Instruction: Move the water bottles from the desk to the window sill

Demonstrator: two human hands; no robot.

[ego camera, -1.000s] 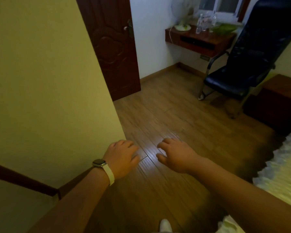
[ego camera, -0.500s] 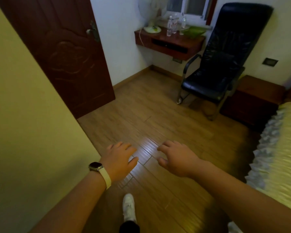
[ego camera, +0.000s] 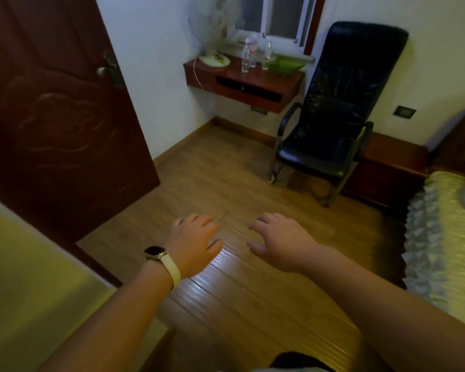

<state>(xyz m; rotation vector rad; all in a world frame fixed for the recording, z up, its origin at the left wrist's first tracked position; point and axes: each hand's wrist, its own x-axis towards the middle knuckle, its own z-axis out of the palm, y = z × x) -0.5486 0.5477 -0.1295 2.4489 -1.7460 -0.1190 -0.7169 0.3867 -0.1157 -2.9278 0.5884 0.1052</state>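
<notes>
Clear water bottles (ego camera: 246,56) stand together on a red-brown wall-mounted desk (ego camera: 255,87) at the far end of the room; another bottle (ego camera: 267,53) stands a little to their right. Just behind the desk runs the window sill (ego camera: 285,53) under a barred window. My left hand (ego camera: 192,244), with a watch on its wrist, and my right hand (ego camera: 278,241) hang in front of me over the wooden floor, far from the desk. Both have relaxed, loosely spread fingers and hold nothing.
A black chair (ego camera: 336,114) stands right of the desk. A white fan (ego camera: 216,36) and a green bowl (ego camera: 285,66) sit on the desk. A dark door (ego camera: 54,116) is at left, a yellow wall corner (ego camera: 30,285) near left, a bed (ego camera: 446,237) and low cabinet (ego camera: 389,167) at right.
The view has moved forward past the yellow wall corner and swung left to right; the desk, window and bed show more fully. Both hands stay empty in front of me.
</notes>
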